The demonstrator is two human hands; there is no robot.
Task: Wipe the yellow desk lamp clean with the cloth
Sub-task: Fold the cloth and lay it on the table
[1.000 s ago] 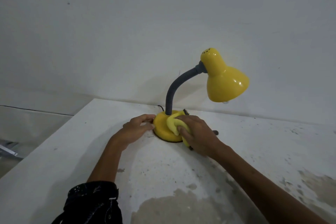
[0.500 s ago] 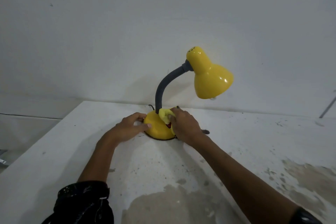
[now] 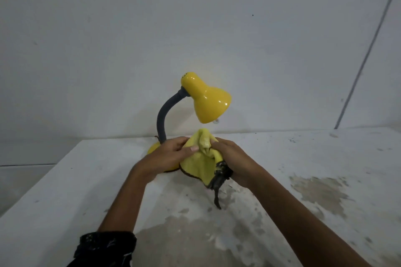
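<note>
The yellow desk lamp (image 3: 207, 99) stands near the back of the white table, its shade pointing down to the right on a grey bendable neck (image 3: 163, 118). Its round base (image 3: 153, 148) is mostly hidden behind my hands. A yellow cloth (image 3: 198, 166) with a dark, dirty edge is held up in front of the base. My left hand (image 3: 167, 156) grips the cloth's left side and my right hand (image 3: 233, 159) grips its right side, with a dark end hanging down below.
The white table (image 3: 303, 158) has grey worn patches at the front and right. Its left edge (image 3: 43, 180) drops off to the floor. A white wall stands close behind the lamp, and a thin grey line (image 3: 366, 54) runs up it at the right.
My right hand has lifted the cloth off the lamp base. My left hand has left the base and now holds the cloth too, which is spread out between both hands.
</note>
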